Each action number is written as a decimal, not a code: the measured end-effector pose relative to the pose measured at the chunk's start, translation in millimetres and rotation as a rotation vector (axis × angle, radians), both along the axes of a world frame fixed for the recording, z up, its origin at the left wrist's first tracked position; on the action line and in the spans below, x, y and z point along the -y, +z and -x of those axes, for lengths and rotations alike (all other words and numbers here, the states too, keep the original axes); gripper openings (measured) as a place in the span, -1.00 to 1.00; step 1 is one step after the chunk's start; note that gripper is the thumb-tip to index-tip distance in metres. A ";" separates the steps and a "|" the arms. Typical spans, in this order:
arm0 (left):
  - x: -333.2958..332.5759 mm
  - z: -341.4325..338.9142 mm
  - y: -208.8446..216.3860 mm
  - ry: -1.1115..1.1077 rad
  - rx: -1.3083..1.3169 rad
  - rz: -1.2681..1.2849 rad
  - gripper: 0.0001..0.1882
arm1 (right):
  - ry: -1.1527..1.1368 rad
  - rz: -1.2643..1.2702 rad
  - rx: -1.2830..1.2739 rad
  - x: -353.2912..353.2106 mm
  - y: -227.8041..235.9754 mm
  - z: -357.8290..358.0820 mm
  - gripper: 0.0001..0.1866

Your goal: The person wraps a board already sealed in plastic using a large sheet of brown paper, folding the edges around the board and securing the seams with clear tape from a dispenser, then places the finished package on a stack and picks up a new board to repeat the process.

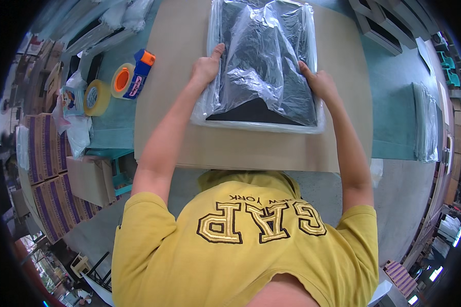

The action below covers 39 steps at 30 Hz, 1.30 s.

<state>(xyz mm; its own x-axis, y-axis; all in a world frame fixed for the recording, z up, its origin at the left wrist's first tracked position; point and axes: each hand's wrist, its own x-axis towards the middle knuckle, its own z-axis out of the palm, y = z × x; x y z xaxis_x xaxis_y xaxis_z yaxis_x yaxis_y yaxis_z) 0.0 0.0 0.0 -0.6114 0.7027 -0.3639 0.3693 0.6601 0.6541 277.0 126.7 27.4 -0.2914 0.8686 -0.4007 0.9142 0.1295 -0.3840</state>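
Observation:
A flat rectangular frame with a black panel (pixel 256 113) lies before me in crinkled clear plastic wrap (pixel 251 51). Its rim looks pale under the film, and a strip of the black panel along the near side shows without creased film over it. My left hand (pixel 207 68) grips the left edge, thumb on top and fingers mostly hidden beneath. On the right edge, my right hand (pixel 320 83) holds on in the same way, its thumb pressing the film. Under the frame is a large brown cardboard sheet (pixel 261 148).
Left of the cardboard are a blue-and-orange tape dispenser (pixel 137 77) and a yellowish tape roll (pixel 97 97) on the green tabletop (pixel 112 123). Plastic-wrapped frames are stacked at far left (pixel 112 23); flat wrapped pieces (pixel 426 123) lie at right. Striped cartons (pixel 61 199) stand lower left.

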 end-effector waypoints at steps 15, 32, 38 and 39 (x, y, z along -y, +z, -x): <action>2.1 -2.4 4.9 0.039 -0.017 0.033 0.04 | -0.011 -0.025 -0.003 1.9 -3.8 -0.2 0.06; -1.4 13.0 -27.8 0.097 0.109 -0.046 -0.08 | -0.426 -0.702 0.074 -20.7 -60.2 -227.0 -0.49; -1.7 13.4 -20.4 0.111 0.187 -0.134 -0.12 | -0.491 -0.377 -0.076 -13.9 -41.4 -240.1 -0.42; -0.7 15.8 -22.8 0.107 0.191 -0.131 -0.12 | -0.492 -0.373 -0.095 -12.1 -41.0 -240.4 -0.42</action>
